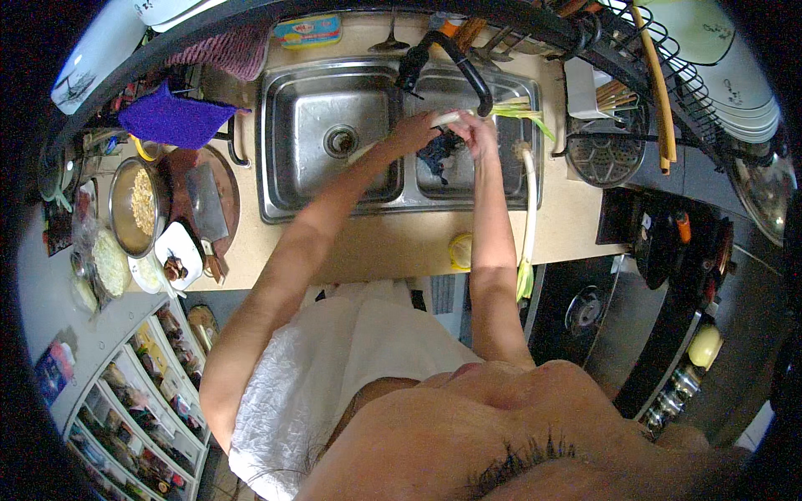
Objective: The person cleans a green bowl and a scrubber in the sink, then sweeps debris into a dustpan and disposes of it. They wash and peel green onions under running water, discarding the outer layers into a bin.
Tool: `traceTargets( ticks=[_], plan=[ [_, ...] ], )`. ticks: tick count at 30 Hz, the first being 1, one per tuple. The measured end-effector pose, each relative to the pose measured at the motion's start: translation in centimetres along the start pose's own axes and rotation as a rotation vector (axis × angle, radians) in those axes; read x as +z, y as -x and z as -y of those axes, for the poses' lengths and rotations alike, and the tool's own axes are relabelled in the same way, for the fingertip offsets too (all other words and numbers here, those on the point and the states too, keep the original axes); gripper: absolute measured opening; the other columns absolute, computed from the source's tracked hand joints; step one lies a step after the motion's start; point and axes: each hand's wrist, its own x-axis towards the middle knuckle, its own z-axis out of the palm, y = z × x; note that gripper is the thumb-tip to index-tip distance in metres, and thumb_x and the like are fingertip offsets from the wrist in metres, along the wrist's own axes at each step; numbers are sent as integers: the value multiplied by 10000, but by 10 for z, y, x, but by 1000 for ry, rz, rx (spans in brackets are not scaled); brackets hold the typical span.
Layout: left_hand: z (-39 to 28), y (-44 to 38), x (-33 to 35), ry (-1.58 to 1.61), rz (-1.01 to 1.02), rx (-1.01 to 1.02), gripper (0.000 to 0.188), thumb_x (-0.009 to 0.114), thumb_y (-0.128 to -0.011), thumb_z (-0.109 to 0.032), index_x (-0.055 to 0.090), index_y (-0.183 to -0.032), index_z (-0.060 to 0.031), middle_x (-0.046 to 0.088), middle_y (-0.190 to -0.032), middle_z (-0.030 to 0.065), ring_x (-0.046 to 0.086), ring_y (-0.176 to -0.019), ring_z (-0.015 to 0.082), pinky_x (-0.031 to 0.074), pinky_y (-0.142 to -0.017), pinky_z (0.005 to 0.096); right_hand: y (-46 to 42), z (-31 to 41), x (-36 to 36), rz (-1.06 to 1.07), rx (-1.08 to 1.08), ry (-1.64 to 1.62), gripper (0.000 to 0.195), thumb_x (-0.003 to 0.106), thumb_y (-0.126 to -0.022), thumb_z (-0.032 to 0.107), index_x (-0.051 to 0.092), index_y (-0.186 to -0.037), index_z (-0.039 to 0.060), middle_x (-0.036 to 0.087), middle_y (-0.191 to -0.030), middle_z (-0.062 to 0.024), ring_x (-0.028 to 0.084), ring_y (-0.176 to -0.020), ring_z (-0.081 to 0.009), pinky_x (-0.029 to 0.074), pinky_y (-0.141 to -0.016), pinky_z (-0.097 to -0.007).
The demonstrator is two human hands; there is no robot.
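Over the right basin, my left hand and my right hand are both closed around a long green onion. Its white stalk shows between them, and its green leaves stick out to the right under the black faucet. A dark, crumpled thing, too unclear to name, lies in the right basin below my hands. A second long green onion lies across the sink's right rim, root end in the basin, leaves hanging over the counter's front edge.
Left of the sink, a cleaver rests on a round cutting board, beside a metal bowl of chopped food and a white dish. A purple cloth hangs above. A dish rack and stove are at right.
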Motion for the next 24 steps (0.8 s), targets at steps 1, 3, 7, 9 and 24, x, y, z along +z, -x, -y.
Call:
traceTargets(
  ticks=[1, 3, 7, 9, 24],
  plan=[
    [-27, 4, -1, 29, -41, 60, 267, 508, -863, -250, 493, -988, -14, 606, -890, 199, 594, -834, 378, 468, -675, 462, 6, -6, -6, -42, 37, 22, 140, 555, -819, -5, 542, -887, -127, 612, -918, -210, 644, -829, -276, 577, -607, -302],
    [-39, 6, 0, 42, -72, 75, 252, 496, -872, -240, 485, -978, -12, 604, -882, 202, 597, -824, 377, 470, -664, 460, 18, -15, -1, -32, -103, -11, 96, 563, -793, -37, 536, -839, -117, 616, -900, -207, 644, -711, -239, 572, -556, -294],
    [41, 9, 14, 45, -75, 164, 246, 467, -891, -223, 491, -1026, -18, 601, -917, 200, 591, -822, 375, 477, -685, 451, 18, -5, 10, -62, -177, -50, 113, 555, -806, -23, 534, -872, -112, 612, -899, -216, 638, -687, -229, 585, -571, -297],
    [48, 28, -8, -96, 64, 191, 225, 463, -893, -212, 502, -990, -12, 599, -919, 199, 587, -809, 379, 480, -688, 450, 26, 4, -39, -210, -251, -79, 135, 548, -823, -2, 536, -904, -110, 608, -907, -227, 641, -708, -239, 593, -589, -298],
    [64, -46, 3, 836, -85, -423, 306, 539, -815, -218, 518, -1049, -21, 586, -917, 103, 573, -817, 251, 458, -713, 361, 75, 14, -42, -496, -430, -121, 188, 623, -795, -1, 509, -945, 5, 567, -821, -73, 577, -636, -171, 591, -578, -384]
  ],
)
